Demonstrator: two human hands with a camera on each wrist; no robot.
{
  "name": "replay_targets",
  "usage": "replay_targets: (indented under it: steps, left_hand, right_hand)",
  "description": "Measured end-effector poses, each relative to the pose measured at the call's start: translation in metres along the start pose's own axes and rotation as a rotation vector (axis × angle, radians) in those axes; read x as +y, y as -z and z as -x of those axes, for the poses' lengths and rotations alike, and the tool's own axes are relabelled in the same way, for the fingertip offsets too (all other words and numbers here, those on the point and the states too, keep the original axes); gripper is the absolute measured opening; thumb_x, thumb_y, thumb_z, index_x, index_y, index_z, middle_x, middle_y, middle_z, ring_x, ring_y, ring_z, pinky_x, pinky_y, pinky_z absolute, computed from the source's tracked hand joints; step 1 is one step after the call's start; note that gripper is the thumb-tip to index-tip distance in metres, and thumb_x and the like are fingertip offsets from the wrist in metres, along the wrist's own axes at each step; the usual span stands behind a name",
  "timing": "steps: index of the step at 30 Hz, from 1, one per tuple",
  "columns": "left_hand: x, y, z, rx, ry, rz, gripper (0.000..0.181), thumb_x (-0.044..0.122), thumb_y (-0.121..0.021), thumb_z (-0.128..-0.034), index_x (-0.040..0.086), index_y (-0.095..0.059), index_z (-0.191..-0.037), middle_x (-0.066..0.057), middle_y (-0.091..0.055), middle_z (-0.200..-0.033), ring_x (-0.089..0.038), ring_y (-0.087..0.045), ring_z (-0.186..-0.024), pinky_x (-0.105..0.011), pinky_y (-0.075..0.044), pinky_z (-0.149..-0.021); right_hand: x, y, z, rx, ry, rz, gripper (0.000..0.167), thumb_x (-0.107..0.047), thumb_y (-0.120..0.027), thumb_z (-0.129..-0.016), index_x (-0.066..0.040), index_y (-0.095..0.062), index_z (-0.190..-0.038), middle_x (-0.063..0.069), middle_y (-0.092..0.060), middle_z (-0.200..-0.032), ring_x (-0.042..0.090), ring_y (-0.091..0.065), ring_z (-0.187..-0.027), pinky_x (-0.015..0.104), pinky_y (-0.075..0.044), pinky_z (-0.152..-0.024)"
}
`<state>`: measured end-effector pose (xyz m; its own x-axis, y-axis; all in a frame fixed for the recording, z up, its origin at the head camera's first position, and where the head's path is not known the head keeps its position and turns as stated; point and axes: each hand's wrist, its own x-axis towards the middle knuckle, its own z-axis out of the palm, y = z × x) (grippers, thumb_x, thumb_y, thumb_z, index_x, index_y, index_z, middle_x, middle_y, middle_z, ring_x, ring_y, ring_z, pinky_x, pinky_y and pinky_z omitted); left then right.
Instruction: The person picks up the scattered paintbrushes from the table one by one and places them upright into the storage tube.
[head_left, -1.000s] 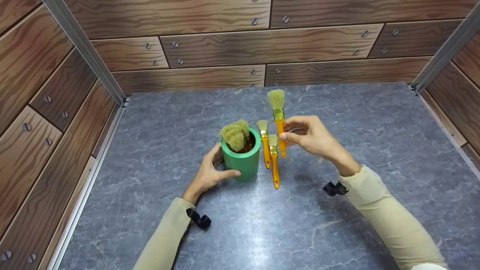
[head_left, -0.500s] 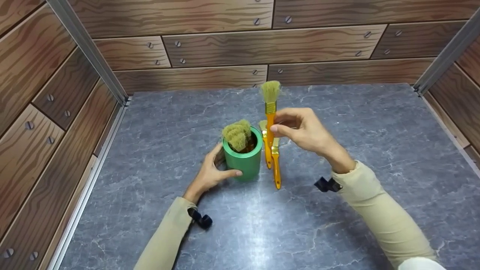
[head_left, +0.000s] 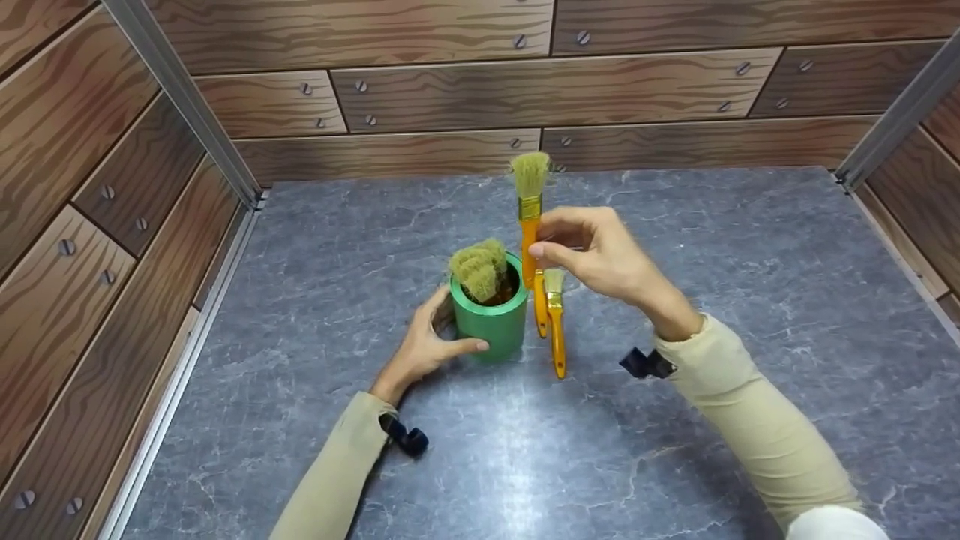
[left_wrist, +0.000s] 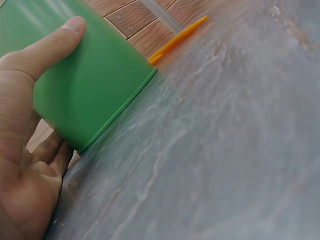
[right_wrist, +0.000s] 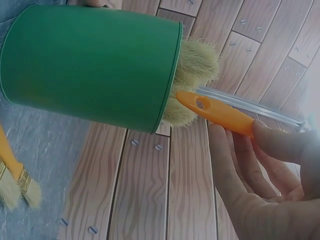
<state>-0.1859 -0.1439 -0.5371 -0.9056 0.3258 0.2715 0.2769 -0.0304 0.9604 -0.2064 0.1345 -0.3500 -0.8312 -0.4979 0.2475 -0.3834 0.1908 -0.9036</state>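
My left hand grips a green cylindrical cup standing on the table, thumb across its front. Several paintbrushes stand in the cup, bristles up, their handles mostly hidden inside. My right hand pinches a paintbrush by its orange handle, bristles upward, just right of the cup's rim. In the right wrist view the tip of that handle shows close to the cup's mouth. Below it, two smaller paintbrushes lie right of the cup: one in full sight, the other partly covered by the held brush.
The grey marbled table carries the cup and brushes. Wood-patterned walls enclose it at the back and both sides, with metal posts at the corners.
My right hand has moved left and slightly away from me with the paintbrush, bringing it from right of the lying brushes to beside the cup's rim. My left hand keeps its grip.
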Motion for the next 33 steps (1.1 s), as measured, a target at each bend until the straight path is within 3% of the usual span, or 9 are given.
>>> replay_targets:
  steps: [10, 16, 24, 33]
  left_hand:
    - [-0.001, -0.001, 0.0, 0.005, 0.011, -0.026, 0.104, 0.014, -0.097, -0.0797, 0.025, -0.04, -0.165, -0.002, -0.051, -0.163, -0.024, -0.048, -0.152, -0.047, -0.041, -0.127]
    - [0.0, -0.001, -0.001, -0.001, 0.002, -0.018, 0.102, 0.012, -0.096, -0.0803, 0.026, -0.041, -0.165, 0.0, -0.053, -0.162, -0.024, -0.05, -0.15, -0.044, -0.042, -0.126]
    - [-0.001, 0.001, -0.001, 0.002, -0.002, -0.019, 0.103, 0.012, -0.097, -0.0794, 0.023, -0.04, -0.165, -0.003, -0.054, -0.161, -0.025, -0.05, -0.15, -0.046, -0.041, -0.127]
    - [0.0, 0.001, 0.0, 0.006, 0.005, -0.03, 0.103, 0.013, -0.097, -0.0797, 0.025, -0.04, -0.165, -0.001, -0.055, -0.16, -0.022, -0.051, -0.149, -0.046, -0.043, -0.125]
  right_hand:
    - [-0.002, -0.01, -0.007, -0.022, 0.019, 0.02, 0.016, -0.001, -0.074, -0.099, 0.001, -0.078, -0.114, 0.017, -0.079, -0.103, 0.025, -0.079, -0.088, 0.039, -0.068, -0.083]
    - [0.001, -0.014, -0.01, -0.026, 0.024, 0.037, 0.016, -0.001, -0.075, -0.099, 0.001, -0.078, -0.114, 0.017, -0.079, -0.103, 0.028, -0.079, -0.088, 0.033, -0.067, -0.08]
    - [0.004, -0.018, -0.009, -0.059, 0.041, 0.047, 0.023, -0.006, -0.079, -0.098, -0.002, -0.077, -0.121, 0.013, -0.079, -0.113, 0.024, -0.077, -0.102, 0.033, -0.065, -0.091]
    - [0.008, -0.014, -0.004, -0.052, 0.023, 0.06, 0.025, -0.009, -0.079, -0.098, -0.002, -0.076, -0.122, 0.016, -0.078, -0.117, 0.026, -0.077, -0.106, 0.032, -0.065, -0.092]
